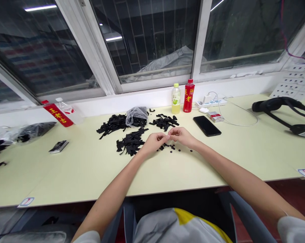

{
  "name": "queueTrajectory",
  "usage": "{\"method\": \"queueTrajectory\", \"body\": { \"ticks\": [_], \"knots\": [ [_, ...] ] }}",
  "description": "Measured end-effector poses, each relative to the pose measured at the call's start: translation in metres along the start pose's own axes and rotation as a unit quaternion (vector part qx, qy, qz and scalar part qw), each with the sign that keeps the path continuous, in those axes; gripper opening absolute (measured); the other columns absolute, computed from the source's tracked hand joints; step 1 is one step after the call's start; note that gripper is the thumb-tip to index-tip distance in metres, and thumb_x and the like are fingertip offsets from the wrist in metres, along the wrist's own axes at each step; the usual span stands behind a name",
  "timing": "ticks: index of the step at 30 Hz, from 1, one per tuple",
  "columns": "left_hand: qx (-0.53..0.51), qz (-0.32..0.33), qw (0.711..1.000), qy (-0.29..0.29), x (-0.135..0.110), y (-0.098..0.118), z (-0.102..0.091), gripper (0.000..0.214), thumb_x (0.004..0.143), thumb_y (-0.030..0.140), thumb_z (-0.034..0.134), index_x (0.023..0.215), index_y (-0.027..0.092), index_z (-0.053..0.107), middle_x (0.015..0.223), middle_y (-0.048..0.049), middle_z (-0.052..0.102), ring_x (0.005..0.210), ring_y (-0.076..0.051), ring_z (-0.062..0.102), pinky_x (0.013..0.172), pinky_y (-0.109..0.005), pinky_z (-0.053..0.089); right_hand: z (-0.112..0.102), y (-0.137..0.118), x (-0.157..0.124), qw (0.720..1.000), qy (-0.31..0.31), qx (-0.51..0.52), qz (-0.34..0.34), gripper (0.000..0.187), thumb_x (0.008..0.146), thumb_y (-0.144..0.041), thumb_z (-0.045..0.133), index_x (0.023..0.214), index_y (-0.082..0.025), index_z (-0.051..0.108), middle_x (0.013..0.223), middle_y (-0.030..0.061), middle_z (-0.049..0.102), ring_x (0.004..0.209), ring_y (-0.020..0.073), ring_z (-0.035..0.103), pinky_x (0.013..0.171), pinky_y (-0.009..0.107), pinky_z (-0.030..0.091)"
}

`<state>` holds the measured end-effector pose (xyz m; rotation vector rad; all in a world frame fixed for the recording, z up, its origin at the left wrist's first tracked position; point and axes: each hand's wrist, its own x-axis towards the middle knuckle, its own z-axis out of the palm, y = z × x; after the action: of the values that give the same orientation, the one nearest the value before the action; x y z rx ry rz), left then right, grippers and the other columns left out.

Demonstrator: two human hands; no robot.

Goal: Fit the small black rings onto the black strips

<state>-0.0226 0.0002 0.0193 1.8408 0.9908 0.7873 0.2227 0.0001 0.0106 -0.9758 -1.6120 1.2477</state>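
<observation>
My left hand (153, 141) and my right hand (181, 136) meet above the pale yellow table (73, 175), fingertips close together. Whatever lies between the fingers is hidden or too small to tell. Just below them is a scatter of small black rings (167, 147). To the left of my left hand lies a heap of black rubbery strips (130, 142). More strips lie in heaps behind it (113, 124) and behind my right hand (164, 122). A clear plastic bag (137, 115) rests on the strips at the back.
Along the window stand a green-capped juice bottle (176, 99) and a red bottle (189, 96). A black phone (206, 125), power strip (210, 102) and small box (215, 116) lie to the right. Black headphones (281, 113) sit far right; bagged strips (33, 131) lie far left.
</observation>
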Motion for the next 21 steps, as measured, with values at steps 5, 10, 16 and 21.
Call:
{"method": "queueTrajectory", "body": {
  "ticks": [5,10,16,21],
  "knots": [
    [0.122,-0.023,0.990,0.072,0.004,0.001,-0.018,0.045,0.117,0.055,0.077,0.094,0.018,0.088,0.091,-0.0090,0.084,0.085,-0.024,0.067,0.085,-0.036,0.052,-0.014,0.006,0.007,0.991,0.085,-0.100,-0.010,0.039,0.102,-0.065,0.095,0.101,-0.025,0.094,0.110,0.0126,0.097,0.104,0.0349,0.088,0.094,0.047,0.072],
    [0.420,-0.188,0.861,0.218,0.007,0.000,-0.057,0.026,0.116,0.022,0.071,0.111,0.014,0.095,0.118,-0.0253,0.092,0.123,-0.043,0.084,0.111,-0.048,0.060,-0.030,0.013,0.008,0.930,0.134,-0.341,-0.028,0.037,0.122,-0.037,0.067,0.129,-0.022,0.100,0.149,0.0216,0.097,0.149,0.0454,0.083,0.135,0.062,0.063],
    [0.526,-0.184,0.787,0.264,0.000,-0.008,-0.062,0.041,0.122,0.023,0.064,0.150,0.009,0.090,0.166,-0.0338,0.079,0.158,-0.052,0.067,0.130,-0.062,0.055,-0.008,0.018,0.006,0.894,-0.006,-0.447,-0.034,0.054,0.133,-0.047,0.050,0.162,-0.037,0.094,0.196,0.0071,0.072,0.190,0.0478,0.053,0.150,0.069,0.048],
    [0.487,-0.118,0.820,0.276,0.005,-0.017,-0.050,0.038,0.123,0.033,0.070,0.151,0.014,0.088,0.159,-0.0278,0.081,0.154,-0.050,0.062,0.127,-0.056,0.050,0.002,0.015,0.008,0.894,-0.035,-0.446,-0.011,0.062,0.135,-0.048,0.040,0.165,-0.032,0.091,0.194,0.0126,0.074,0.191,0.0483,0.051,0.153,0.077,0.041]
  ]
}}
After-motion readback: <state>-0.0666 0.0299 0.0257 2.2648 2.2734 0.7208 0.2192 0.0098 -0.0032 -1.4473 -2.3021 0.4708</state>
